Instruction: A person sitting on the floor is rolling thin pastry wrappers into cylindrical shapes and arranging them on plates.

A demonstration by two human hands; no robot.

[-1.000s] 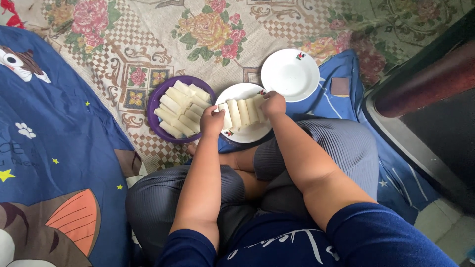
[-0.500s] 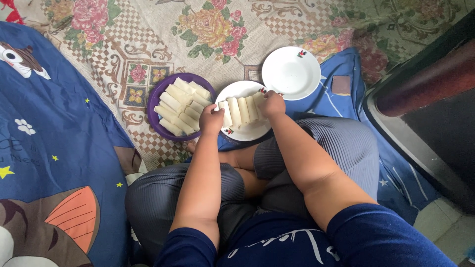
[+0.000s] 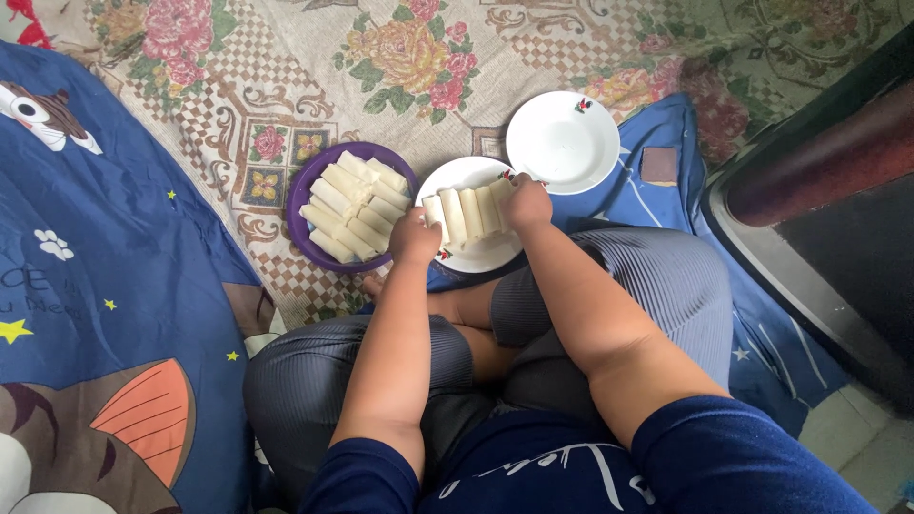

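Both hands press a row of pale rolls together on a white plate.

Left hand (image 3: 415,238) and right hand (image 3: 526,202) close on the ends of the row of rolls (image 3: 466,213) on the white plate (image 3: 476,257); a purple bowl (image 3: 303,205) of rolls sits just left, an empty white plate (image 3: 562,143) behind.

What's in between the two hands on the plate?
In the head view, a row of pale rolls lies on the white plate, between the left hand and the right hand.
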